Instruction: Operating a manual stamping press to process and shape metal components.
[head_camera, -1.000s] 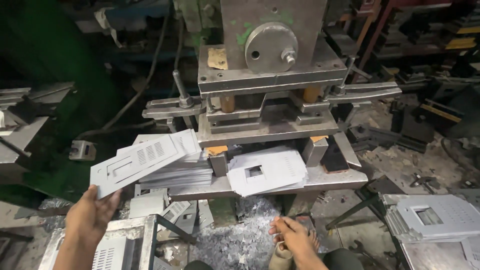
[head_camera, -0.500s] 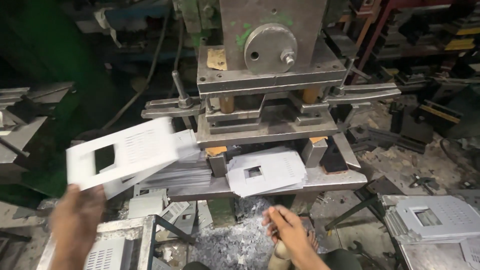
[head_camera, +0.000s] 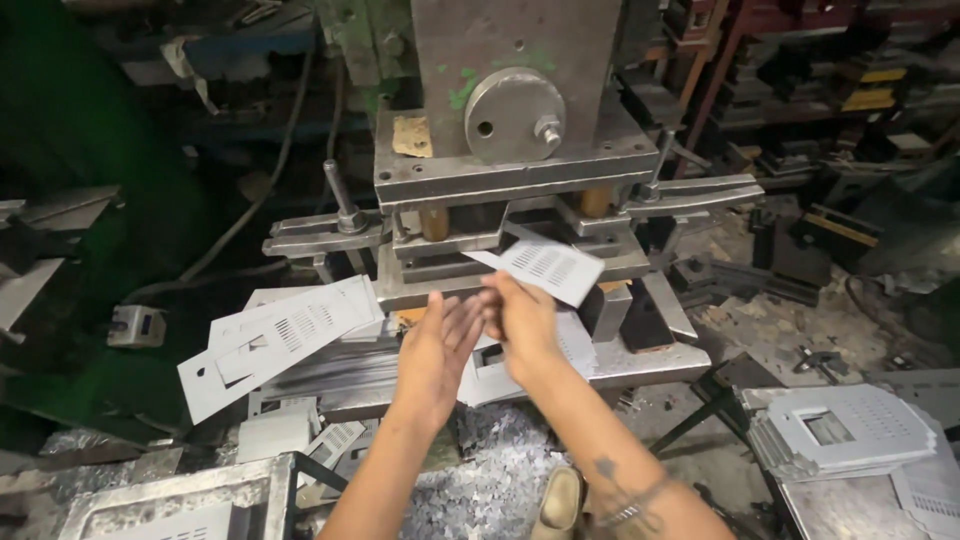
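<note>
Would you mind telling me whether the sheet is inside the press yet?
Not yet: the right hand holds the sheet tilted before the press.

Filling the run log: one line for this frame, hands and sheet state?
right hand: holds perforated sheet at press die | left hand: open beside it, empty | sheet stack: left of die | finished stack: far right

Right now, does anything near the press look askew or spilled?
Yes. Metal scrap lies spilled below the press, and the left stack of sheets is fanned out unevenly, its top sheet tilted and overhanging.
</note>
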